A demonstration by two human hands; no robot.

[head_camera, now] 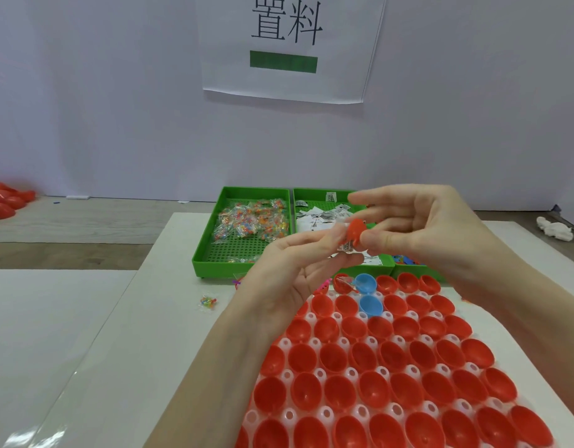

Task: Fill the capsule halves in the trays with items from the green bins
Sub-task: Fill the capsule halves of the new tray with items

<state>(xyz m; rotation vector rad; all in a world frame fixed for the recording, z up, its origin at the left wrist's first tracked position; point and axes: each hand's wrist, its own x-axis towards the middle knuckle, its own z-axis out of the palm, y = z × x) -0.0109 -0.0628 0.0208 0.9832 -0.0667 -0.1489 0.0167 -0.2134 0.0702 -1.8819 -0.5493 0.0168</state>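
Loose bead packet lies on counter, left of tray. Left green bin holds bead bags; next bin holds paper slips. Left hand & right hand meet above tray, fingers pinched on one red capsule half w/ packet. Tray's red halves mostly empty, two blue halves near bins.

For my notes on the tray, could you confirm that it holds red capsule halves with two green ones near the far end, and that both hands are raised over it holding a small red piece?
Not quite: the two odd capsule halves are blue, not green, as the head view shows. The rest stands: the tray holds red halves, and the left hand and right hand hold a small red piece above it.
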